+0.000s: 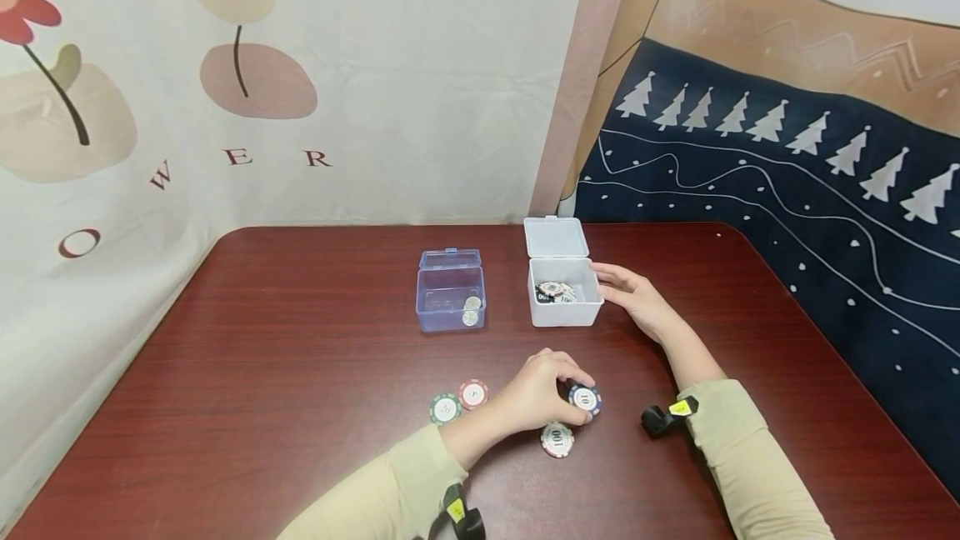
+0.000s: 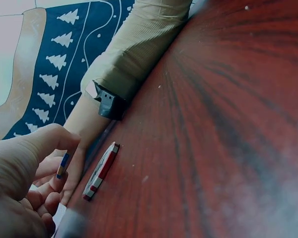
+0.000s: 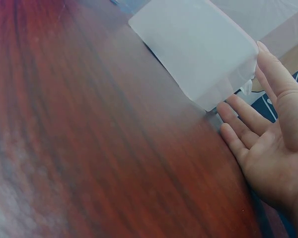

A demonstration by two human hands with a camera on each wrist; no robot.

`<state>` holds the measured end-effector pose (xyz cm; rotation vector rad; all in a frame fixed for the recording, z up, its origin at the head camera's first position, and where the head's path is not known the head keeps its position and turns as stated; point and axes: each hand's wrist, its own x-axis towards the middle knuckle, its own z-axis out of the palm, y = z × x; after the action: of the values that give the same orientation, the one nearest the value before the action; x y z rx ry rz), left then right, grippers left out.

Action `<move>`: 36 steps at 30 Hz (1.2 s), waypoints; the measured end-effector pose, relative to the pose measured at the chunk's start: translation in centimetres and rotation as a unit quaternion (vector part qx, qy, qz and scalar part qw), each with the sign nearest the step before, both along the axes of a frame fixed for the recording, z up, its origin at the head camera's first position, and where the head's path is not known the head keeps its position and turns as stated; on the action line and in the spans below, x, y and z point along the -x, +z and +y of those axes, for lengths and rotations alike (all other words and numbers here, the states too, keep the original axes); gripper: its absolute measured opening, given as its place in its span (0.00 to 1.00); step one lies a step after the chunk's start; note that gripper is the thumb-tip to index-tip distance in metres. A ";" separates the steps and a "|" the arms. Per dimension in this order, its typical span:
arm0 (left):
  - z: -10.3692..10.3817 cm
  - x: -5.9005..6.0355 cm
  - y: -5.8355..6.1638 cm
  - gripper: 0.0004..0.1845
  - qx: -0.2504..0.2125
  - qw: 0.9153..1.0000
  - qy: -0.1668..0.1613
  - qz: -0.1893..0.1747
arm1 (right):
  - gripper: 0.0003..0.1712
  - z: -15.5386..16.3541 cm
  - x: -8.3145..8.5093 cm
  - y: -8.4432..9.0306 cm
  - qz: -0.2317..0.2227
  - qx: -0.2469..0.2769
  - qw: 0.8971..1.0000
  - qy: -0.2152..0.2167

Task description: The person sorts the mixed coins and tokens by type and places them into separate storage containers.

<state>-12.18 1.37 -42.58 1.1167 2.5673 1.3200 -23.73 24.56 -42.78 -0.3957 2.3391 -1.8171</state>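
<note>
left hand (image 1: 542, 397) sits low at table (image 1: 300, 407) centre-front, fingers curled, pinching the blue chip (image 1: 584, 397) by its rim btwn thumb and fingertips. head view has the chip's face up w/ "10" readable, lying at the hand's right edge; left wrist cam shows the blue chip (image 2: 62, 166) edge-on, tilted up in the fingers (image 2: 49, 144), so not flat on the wood. a disc, no real long axis; its thin edge runs roughly up-down in the wrist view

just below the hand, red/white chip (image 1: 557, 439) marked "100" lies flat, numerals upside down to the wearer; in wrist cam it shows as a red-white rim (image 2: 100, 172) on the table, just beside the fingers, apart from the blue one

left of the hand: red chip (image 1: 473, 394) and green chip (image 1: 446, 408), flat, near each other, touching or not – can't tell

right hand (image 1: 633, 294) is fwd, fingers straight and loosely spread, palm side turned toward the white box (image 1: 564, 304). right wrist cam: fingertips (image 3: 260, 54) at the box's (image 3: 198, 59) corner, touching or a hair off, can't tell. box lid up, chips inside

blue box (image 1: 450, 298) sits left of the white one, well apart, lid up, a couple of chips in its right corner

both sleeves beige, black wrist mounts on each
</note>
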 end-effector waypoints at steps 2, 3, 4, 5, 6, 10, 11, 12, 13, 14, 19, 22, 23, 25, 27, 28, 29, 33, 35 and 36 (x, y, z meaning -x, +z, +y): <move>0.0 0.1 0.1 0.19 -0.004 1.000 0.001 0.003 | 0.29 0.0 0.0 0.0 -0.001 0.000 1.000 0.001; 0.0 0.1 0.2 0.18 -0.005 1.000 0.002 0.004 | 0.29 0.0 0.0 0.0 -0.003 0.002 1.000 0.001; 0.0 0.2 0.3 0.19 -0.006 1.000 0.003 0.004 | 0.29 0.0 0.0 0.0 -0.004 0.003 1.000 0.001; 0.1 0.2 0.5 0.19 -0.007 1.000 0.006 0.003 | 0.30 0.0 0.0 0.0 -0.004 0.003 1.000 0.001; 0.1 0.2 0.6 0.19 -0.008 1.000 0.007 0.000 | 0.30 0.0 0.0 0.0 -0.004 0.004 1.000 0.002; 0.1 0.3 1.1 0.19 -0.010 1.000 0.016 -0.008 | 0.31 0.0 -0.1 0.1 -0.007 0.005 1.000 0.001; 0.1 0.4 1.2 0.18 -0.012 1.000 0.018 -0.010 | 0.31 0.0 -0.1 0.1 -0.008 0.006 1.000 0.000; 0.1 0.4 1.3 0.18 -0.013 1.000 0.020 -0.011 | 0.31 0.0 -0.1 0.1 -0.008 0.006 1.000 0.000; 0.1 0.5 1.4 0.18 -0.014 1.000 0.022 -0.011 | 0.31 0.0 -0.2 0.1 -0.009 0.005 1.000 0.000; 0.1 0.5 1.5 0.18 -0.016 1.000 0.024 -0.013 | 0.30 0.0 -0.2 0.1 -0.009 0.004 1.000 0.000; 0.1 0.8 2.2 0.18 -0.025 0.999 0.032 -0.011 | 0.29 -0.1 -0.2 0.2 -0.006 0.006 1.000 0.001; 0.2 1.0 2.6 0.18 -0.031 0.999 0.035 -0.005 | 0.28 -0.1 -0.1 0.1 -0.005 0.010 1.000 0.002; 0.2 1.1 2.7 0.18 -0.032 0.999 0.037 -0.003 | 0.28 -0.1 0.0 0.1 -0.005 0.010 1.000 0.003; 0.2 1.3 2.9 0.18 -0.036 0.999 0.039 0.001 | 0.28 -0.1 0.0 0.0 -0.007 0.010 1.000 0.003; 0.2 1.6 3.0 0.18 -0.039 0.998 0.043 0.003 | 0.28 0.0 0.1 0.0 -0.008 0.008 1.000 0.003; 0.2 1.7 3.1 0.18 -0.040 0.998 0.046 0.004 | 0.28 0.0 0.1 0.0 -0.008 0.008 1.000 0.002; 0.1 1.8 3.2 0.19 -0.041 0.998 0.049 0.007 | 0.28 0.0 0.0 0.0 -0.008 0.007 1.000 0.002; 0.0 2.5 3.3 0.18 -0.043 0.997 0.061 0.026 | 0.29 -0.1 -0.1 0.1 -0.008 0.006 1.000 0.004; 0.0 2.9 3.4 0.19 -0.044 0.996 0.068 0.033 | 0.29 -0.1 -0.1 0.1 -0.008 0.008 1.000 0.004; 0.0 3.0 3.5 0.19 -0.043 0.996 0.074 0.035 | 0.29 -0.1 -0.1 0.1 -0.008 0.009 1.000 0.005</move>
<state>-15.18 1.34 -39.10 1.0212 2.7148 1.4616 -23.68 24.50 -42.69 -0.3936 2.3082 -1.8313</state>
